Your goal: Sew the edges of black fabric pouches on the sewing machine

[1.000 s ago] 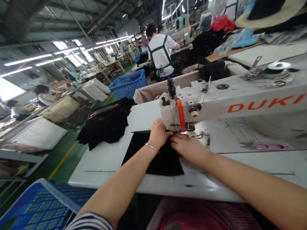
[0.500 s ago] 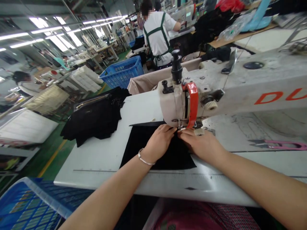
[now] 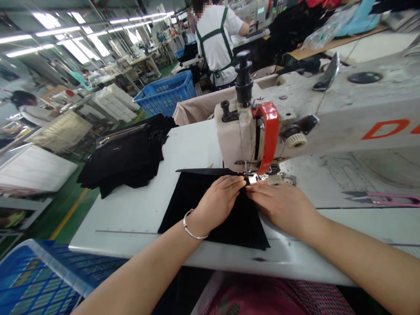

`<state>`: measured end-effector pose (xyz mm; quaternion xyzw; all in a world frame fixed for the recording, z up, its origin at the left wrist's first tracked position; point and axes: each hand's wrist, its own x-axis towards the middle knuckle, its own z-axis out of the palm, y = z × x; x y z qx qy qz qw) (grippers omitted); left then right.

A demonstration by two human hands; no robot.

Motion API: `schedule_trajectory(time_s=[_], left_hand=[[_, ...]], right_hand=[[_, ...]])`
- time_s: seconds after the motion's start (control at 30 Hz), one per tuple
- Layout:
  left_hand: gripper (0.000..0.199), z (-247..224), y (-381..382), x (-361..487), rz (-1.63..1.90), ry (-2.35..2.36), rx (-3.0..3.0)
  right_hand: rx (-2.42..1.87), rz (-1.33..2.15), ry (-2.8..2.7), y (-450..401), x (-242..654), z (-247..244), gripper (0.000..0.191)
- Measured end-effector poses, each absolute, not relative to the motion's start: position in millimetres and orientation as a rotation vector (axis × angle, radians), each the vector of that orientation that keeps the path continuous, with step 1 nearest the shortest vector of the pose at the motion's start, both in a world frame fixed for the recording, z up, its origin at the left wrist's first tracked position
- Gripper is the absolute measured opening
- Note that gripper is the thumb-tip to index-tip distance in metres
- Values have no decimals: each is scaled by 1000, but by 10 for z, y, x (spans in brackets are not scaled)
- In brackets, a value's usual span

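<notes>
A black fabric piece [image 3: 183,199] lies flat on the white sewing table, its far edge at the needle area of the sewing machine [image 3: 231,140]. My left hand [image 3: 223,199], with a silver bangle at its wrist, presses on the fabric with fingers together, tips just left of the presser foot [image 3: 253,177]. Close beside it, my right hand [image 3: 278,201] has its fingertips on the fabric's right side, in front of the foot. Both hands are closed on the cloth; the right thumb is hidden. A dark strip [image 3: 203,170] shows along the fabric's far edge.
A stack of black fabric pieces with a zipper [image 3: 127,153] lies at the table's left. Pink-handled thread snips [image 3: 383,198] rest at right. Blue baskets stand at lower left [image 3: 42,271] and behind the table [image 3: 164,92]. A co-worker in a white shirt [image 3: 216,48] stands beyond.
The fabric has shifted towards me, its near edge now past the ruler line on the table. Both hands have come slightly nearer with it. The camera view has shifted a little.
</notes>
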<state>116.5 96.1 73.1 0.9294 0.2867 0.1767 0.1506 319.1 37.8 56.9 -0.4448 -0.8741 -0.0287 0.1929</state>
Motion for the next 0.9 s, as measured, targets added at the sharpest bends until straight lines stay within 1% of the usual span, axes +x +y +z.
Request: schedule_trajectory(time_s=[0.17,0.67,0.9], left_hand=[[34,760,1039,1107,447,788,2652],[38,772,1032,1110,440,754,2696],[37,808,1025,1120,384,776,2690]], right_hand=[[-1258,-88,-2456,345,3105,604,27],[-1272,-117,-2461,385,3130,663,22],[-1275,-25,-2454,377,3127,633,20]])
